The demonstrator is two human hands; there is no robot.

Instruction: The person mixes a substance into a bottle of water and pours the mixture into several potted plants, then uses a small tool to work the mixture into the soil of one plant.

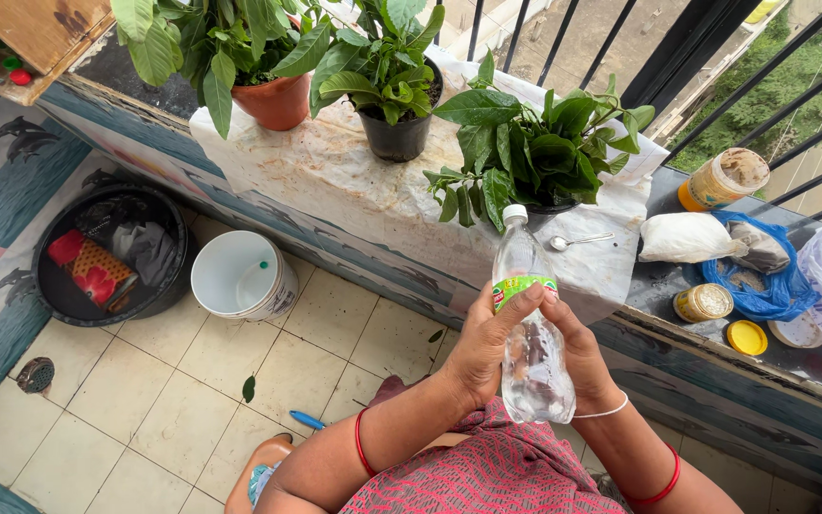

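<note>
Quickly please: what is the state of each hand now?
Left hand: closed around the clear plastic bottle.
Right hand: closed on the same bottle, from the other side.

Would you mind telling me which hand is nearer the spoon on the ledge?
Right. The right hand grips the bottle just below the spoon; the left hand holds the bottle's far side, further from it.

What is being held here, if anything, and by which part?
A clear plastic bottle with a white cap and green label, held upright by both hands around its middle: left hand on one side, right hand on the other.
</note>
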